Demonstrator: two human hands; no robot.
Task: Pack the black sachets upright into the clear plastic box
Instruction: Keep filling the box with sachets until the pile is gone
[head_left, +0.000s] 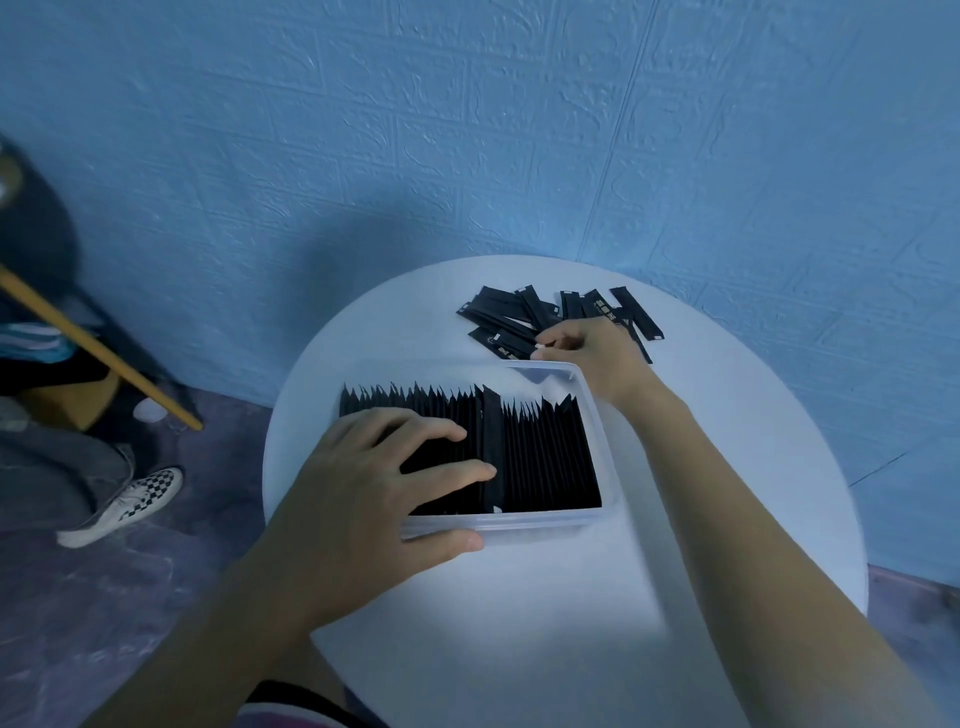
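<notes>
While the right grip (592, 358) digs in: fingers are curled down onto the near edge of the loose sachets (498, 312). Pinching one or only touching it, I cannot tell.
Left grip (363, 483): fingers straight and spread, pressing flat on the packed sachets (545, 457), thumb lying outside along the box's near wall.
Box under the left grip: the clear plastic box (605, 452) looks nearly full, with one dense row of black sachets on edge running from beneath the palm out past the fingertips.
Odd one out: a twisted sachet (491, 447) right at the left fingertips, face showing, standing proud of the row.
Risk at the right grip: the pile overlaps, so a pick could drag neighbours along or bring up two.
Risk at the left grip: ease that press and the row could fan over, and the twisted one could jam the next insertion.
Risk for room: little slack shows past the fingertips, so forcing more in could bow the wall.
Tabletop (519, 623): round and white, carrying the box, with the pile just beyond its far wall.
</notes>
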